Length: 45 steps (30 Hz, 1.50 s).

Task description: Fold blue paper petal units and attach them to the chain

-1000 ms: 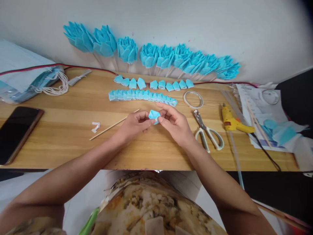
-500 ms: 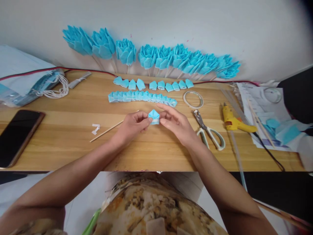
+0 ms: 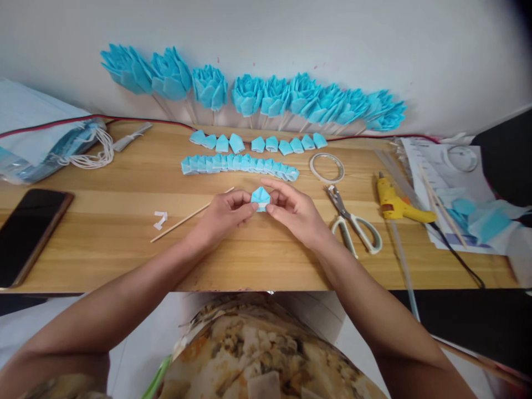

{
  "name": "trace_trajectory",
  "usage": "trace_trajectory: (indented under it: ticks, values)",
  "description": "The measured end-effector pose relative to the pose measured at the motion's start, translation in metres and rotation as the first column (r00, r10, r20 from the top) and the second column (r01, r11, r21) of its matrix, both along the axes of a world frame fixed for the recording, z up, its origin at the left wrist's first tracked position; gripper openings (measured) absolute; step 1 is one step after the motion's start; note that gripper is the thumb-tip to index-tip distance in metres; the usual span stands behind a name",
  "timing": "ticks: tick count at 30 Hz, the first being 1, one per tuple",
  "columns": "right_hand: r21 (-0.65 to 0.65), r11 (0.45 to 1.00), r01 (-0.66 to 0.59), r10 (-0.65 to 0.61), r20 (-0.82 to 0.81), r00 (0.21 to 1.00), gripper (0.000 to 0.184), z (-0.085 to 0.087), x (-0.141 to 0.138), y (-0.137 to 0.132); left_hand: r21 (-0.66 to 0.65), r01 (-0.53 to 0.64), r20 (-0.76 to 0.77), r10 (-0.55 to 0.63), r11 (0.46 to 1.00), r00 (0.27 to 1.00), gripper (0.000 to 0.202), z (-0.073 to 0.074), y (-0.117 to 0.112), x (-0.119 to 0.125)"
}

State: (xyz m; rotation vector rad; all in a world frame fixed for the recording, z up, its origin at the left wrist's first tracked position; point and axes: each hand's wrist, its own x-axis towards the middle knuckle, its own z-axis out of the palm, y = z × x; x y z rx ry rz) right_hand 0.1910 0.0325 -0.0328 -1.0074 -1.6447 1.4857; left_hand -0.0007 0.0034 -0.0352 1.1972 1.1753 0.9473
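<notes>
Between my two hands is a small folded blue petal (image 3: 261, 195), pointed at the top, with a white strip across its lower part. My left hand (image 3: 226, 213) pinches its left edge between thumb and fingers. On the other side, my right hand (image 3: 297, 213) grips the right edge, its thumb on the lower corner. Just beyond the hands lies a row of overlapping folded blue petals (image 3: 239, 163). Behind that row, more separate petals (image 3: 257, 144) are spread out. A thin wooden stick (image 3: 178, 223) lies by my left hand, partly hidden behind it.
Several blue flowers (image 3: 210, 87) on sticks lean against the wall. To the right are a tape roll (image 3: 327, 168), scissors (image 3: 353, 219) and a yellow glue gun (image 3: 401, 205). A phone (image 3: 33, 235), white scraps (image 3: 160, 219) and a bundle of white cord (image 3: 93, 151) lie left.
My right thumb and fingers have closed in on the petal's right edge. My left hand keeps its pinch. The whole view has shifted slightly.
</notes>
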Motion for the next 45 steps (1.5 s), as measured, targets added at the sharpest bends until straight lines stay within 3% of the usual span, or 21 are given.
trace_trajectory:
  ticks: [6,14,20,23,25,29,32,35,38,41,45]
  values:
    - [0.005,1.0,-0.005,0.005,-0.02,1.0,0.042,0.006,0.006,0.002,-0.009,0.018,-0.041,-0.018,1.0,0.999,0.029,0.0,0.0,0.001]
    - [0.026,0.996,0.084,-0.084,-0.002,0.996,0.041,-0.001,0.004,0.002,-0.012,0.06,-0.069,-0.061,0.998,0.996,0.032,0.008,-0.001,0.004]
    - [0.038,0.997,0.067,-0.067,-0.005,0.998,0.043,-0.005,-0.002,0.002,-0.017,0.041,-0.095,-0.042,0.999,0.995,0.031,0.01,-0.003,0.004]
    - [0.111,0.992,0.059,-0.065,0.053,0.996,0.04,0.001,-0.001,0.0,-0.02,-0.009,-0.123,0.007,1.0,0.992,0.029,0.005,-0.003,0.001]
    - [0.218,0.97,0.109,-0.136,0.115,0.984,0.038,0.01,0.01,0.001,-0.019,-0.02,-0.115,0.017,1.0,0.993,0.026,0.003,-0.003,-0.001]
    - [0.489,0.826,0.28,-0.442,0.252,0.861,0.033,0.029,0.059,0.007,0.005,-0.025,-0.118,0.025,1.0,0.993,0.026,0.003,-0.003,-0.002]
    - [0.579,0.741,0.339,-0.593,0.328,0.736,0.03,0.028,0.104,0.013,0.008,-0.018,-0.119,0.019,1.0,0.993,0.026,0.006,-0.006,0.0]
    - [0.597,0.745,0.298,-0.622,0.461,0.633,0.029,0.013,0.133,0.02,0.016,-0.004,-0.118,0.006,1.0,0.993,0.028,0.007,-0.007,0.001]
    - [0.605,0.763,0.226,-0.609,0.558,0.564,0.027,0.0,0.142,0.024,0.025,-0.001,-0.127,0.004,1.0,0.992,0.029,0.007,-0.007,0.001]
    - [0.619,0.773,0.142,-0.583,0.602,0.545,0.026,-0.004,0.139,0.026,0.025,0.001,-0.133,0.002,1.0,0.991,0.03,0.008,-0.007,0.001]
    - [0.598,0.791,0.126,-0.556,0.618,0.556,0.023,-0.001,0.137,0.023,0.018,0.004,-0.125,-0.001,1.0,0.992,0.029,0.007,-0.006,0.001]
